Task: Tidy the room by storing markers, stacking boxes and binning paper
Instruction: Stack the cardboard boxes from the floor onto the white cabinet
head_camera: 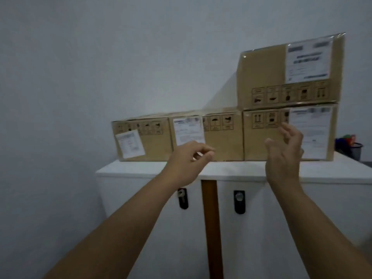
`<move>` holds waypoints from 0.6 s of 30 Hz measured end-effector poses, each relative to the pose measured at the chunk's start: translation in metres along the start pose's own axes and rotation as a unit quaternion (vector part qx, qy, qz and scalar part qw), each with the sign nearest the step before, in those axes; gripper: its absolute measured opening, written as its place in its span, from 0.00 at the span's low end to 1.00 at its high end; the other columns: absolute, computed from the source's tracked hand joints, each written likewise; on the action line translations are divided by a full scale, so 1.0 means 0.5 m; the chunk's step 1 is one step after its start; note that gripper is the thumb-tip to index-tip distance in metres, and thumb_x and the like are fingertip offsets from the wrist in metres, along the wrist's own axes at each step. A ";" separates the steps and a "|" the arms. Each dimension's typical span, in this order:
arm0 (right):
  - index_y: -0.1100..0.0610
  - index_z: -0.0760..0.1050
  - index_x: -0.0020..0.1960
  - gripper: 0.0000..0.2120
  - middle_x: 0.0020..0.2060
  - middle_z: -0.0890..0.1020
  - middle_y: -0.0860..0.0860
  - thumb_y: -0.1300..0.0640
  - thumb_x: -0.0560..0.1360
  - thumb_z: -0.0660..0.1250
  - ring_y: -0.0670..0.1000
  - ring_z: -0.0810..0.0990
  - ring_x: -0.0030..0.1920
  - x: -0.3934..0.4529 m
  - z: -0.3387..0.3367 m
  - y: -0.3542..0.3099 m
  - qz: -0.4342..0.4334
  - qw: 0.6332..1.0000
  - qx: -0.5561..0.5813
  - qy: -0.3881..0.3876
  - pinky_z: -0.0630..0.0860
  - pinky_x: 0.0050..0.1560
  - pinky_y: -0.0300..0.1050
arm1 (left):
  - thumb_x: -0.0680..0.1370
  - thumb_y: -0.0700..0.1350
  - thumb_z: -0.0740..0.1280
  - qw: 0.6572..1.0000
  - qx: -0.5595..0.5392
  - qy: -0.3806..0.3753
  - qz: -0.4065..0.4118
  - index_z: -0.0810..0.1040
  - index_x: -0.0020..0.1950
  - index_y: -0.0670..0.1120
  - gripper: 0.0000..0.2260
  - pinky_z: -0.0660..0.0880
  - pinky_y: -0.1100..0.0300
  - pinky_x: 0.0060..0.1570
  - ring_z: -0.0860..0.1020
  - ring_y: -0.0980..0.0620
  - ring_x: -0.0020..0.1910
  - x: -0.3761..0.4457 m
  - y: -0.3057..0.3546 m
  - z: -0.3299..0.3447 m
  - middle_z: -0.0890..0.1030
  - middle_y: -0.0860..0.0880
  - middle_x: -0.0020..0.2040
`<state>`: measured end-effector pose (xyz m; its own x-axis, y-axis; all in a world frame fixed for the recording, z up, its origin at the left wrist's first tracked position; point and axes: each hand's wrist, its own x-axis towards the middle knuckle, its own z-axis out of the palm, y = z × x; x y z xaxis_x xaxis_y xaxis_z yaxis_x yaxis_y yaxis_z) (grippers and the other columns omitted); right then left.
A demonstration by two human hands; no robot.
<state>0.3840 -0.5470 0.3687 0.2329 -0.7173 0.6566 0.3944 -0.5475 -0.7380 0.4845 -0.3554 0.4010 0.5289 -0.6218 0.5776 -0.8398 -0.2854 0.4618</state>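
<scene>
Reaching forward, both hands are empty. The left hand [188, 161] has its fingers [205, 153] loosely curled, thumb and forefinger close together but pinching nothing that shows; they hover just in front of the middle box [223, 137], low on its face near the label. The right hand [284, 152] is spread, fingers [289, 130] relaxed and apart, palm turned inward, in front of the left part of the lower right box [265, 146]; contact cannot be told.

Four cardboard boxes sit on the white surface [124, 170] against the wall: a left box [157, 141], the middle one touching it, then the lower right box carrying an upper box [261, 73]. The row runs left to right, across the line of reach.

My judgement: the middle box lies between the two hands, straight ahead and slightly beyond the fingers, so it looks the likeliest next lift, each hand about equally near.

A dark pot of markers [356, 150] stands at the far right.
</scene>
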 end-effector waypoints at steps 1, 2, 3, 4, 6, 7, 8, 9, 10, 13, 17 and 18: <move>0.41 0.66 0.64 0.20 0.64 0.71 0.47 0.55 0.75 0.62 0.51 0.66 0.68 -0.043 0.016 -0.005 0.003 0.999 0.038 -0.014 0.64 0.67 0.51 | 0.79 0.52 0.66 0.999 0.000 -0.025 -0.021 0.83 0.55 0.54 0.09 0.73 0.69 0.43 0.78 0.62 0.46 -0.046 -0.029 -0.009 0.81 0.57 0.50; 0.38 0.66 0.60 0.18 0.62 0.72 0.46 0.55 0.74 0.62 0.50 0.68 0.66 -0.098 0.048 -0.009 0.017 0.997 0.072 -0.038 0.67 0.64 0.48 | 0.79 0.51 0.66 0.997 0.000 -0.042 -0.057 0.84 0.53 0.55 0.07 0.74 0.69 0.44 0.78 0.61 0.46 -0.103 -0.069 -0.028 0.82 0.57 0.49; 0.36 0.66 0.56 0.17 0.60 0.73 0.46 0.56 0.75 0.62 0.49 0.70 0.63 -0.150 0.080 -0.010 0.034 0.993 0.092 -0.067 0.68 0.60 0.46 | 0.79 0.51 0.67 0.994 -0.002 -0.052 -0.095 0.84 0.52 0.56 0.06 0.74 0.69 0.45 0.79 0.60 0.46 -0.157 -0.107 -0.049 0.82 0.57 0.49; 0.35 0.66 0.55 0.18 0.59 0.74 0.46 0.57 0.75 0.62 0.48 0.72 0.60 -0.202 0.114 -0.011 0.052 0.988 0.102 -0.103 0.68 0.58 0.44 | 0.79 0.50 0.67 0.990 -0.003 -0.055 -0.131 0.84 0.51 0.57 0.06 0.74 0.68 0.45 0.79 0.59 0.46 -0.212 -0.144 -0.072 0.82 0.57 0.49; 0.40 0.68 0.56 0.16 0.57 0.76 0.47 0.60 0.77 0.63 0.48 0.75 0.57 -0.302 0.185 -0.006 0.097 0.968 0.103 -0.206 0.71 0.55 0.44 | 0.79 0.50 0.67 0.978 0.006 -0.057 -0.203 0.83 0.53 0.57 0.06 0.73 0.69 0.44 0.78 0.61 0.43 -0.324 -0.213 -0.127 0.82 0.59 0.48; 0.43 0.68 0.57 0.15 0.55 0.77 0.47 0.60 0.77 0.63 0.49 0.76 0.56 -0.351 0.221 -0.004 0.113 0.952 0.088 -0.269 0.72 0.54 0.44 | 0.79 0.50 0.67 0.970 0.013 -0.056 -0.237 0.83 0.54 0.56 0.07 0.73 0.71 0.43 0.78 0.63 0.41 -0.380 -0.247 -0.156 0.82 0.60 0.47; 0.45 0.69 0.58 0.14 0.54 0.77 0.47 0.60 0.77 0.63 0.50 0.76 0.54 -0.402 0.257 -0.004 0.125 0.931 0.068 -0.336 0.72 0.50 0.43 | 0.80 0.50 0.67 0.961 0.019 -0.052 -0.271 0.83 0.55 0.56 0.07 0.72 0.71 0.42 0.78 0.65 0.40 -0.438 -0.276 -0.186 0.82 0.60 0.47; 0.47 0.69 0.59 0.13 0.52 0.77 0.47 0.60 0.77 0.63 0.49 0.76 0.52 -0.453 0.290 -0.007 0.136 0.906 0.053 -0.397 0.72 0.46 0.41 | 0.80 0.50 0.66 0.951 0.027 -0.046 -0.305 0.83 0.55 0.56 0.07 0.72 0.71 0.42 0.78 0.65 0.40 -0.497 -0.303 -0.216 0.83 0.59 0.48; 0.48 0.70 0.59 0.12 0.50 0.77 0.47 0.59 0.78 0.63 0.47 0.76 0.49 -0.494 0.317 -0.012 0.145 0.879 0.041 -0.451 0.72 0.42 0.39 | 0.80 0.50 0.66 0.941 0.034 -0.044 -0.334 0.82 0.55 0.57 0.07 0.73 0.70 0.42 0.78 0.65 0.40 -0.547 -0.326 -0.240 0.84 0.57 0.49; 0.49 0.72 0.59 0.10 0.46 0.77 0.46 0.57 0.78 0.63 0.47 0.77 0.47 -0.645 0.402 -0.037 0.168 0.794 0.007 -0.584 0.71 0.42 0.37 | 0.80 0.51 0.66 0.901 0.041 -0.028 -0.431 0.81 0.54 0.58 0.06 0.71 0.71 0.40 0.78 0.63 0.41 -0.722 -0.391 -0.308 0.84 0.52 0.51; 0.48 0.74 0.60 0.11 0.47 0.79 0.49 0.54 0.78 0.64 0.47 0.79 0.48 -0.861 0.497 -0.069 0.232 0.688 -0.017 -0.688 0.73 0.43 0.40 | 0.79 0.51 0.66 0.842 0.031 0.010 -0.538 0.82 0.57 0.55 0.09 0.72 0.67 0.42 0.78 0.59 0.45 -0.955 -0.444 -0.385 0.82 0.54 0.50; 0.49 0.74 0.60 0.12 0.49 0.79 0.50 0.54 0.77 0.64 0.47 0.78 0.48 -0.914 0.516 -0.078 0.247 0.670 -0.019 -0.700 0.73 0.44 0.40 | 0.79 0.51 0.66 0.827 0.025 0.019 -0.562 0.82 0.57 0.55 0.09 0.74 0.64 0.45 0.79 0.58 0.48 -1.012 -0.456 -0.402 0.81 0.54 0.52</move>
<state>0.4915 -0.0864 0.1376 0.9423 0.2774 -0.1873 -0.0554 -0.4227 -0.9046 0.4330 0.1709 0.1385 0.9813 0.0793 -0.1752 0.1802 -0.6977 0.6934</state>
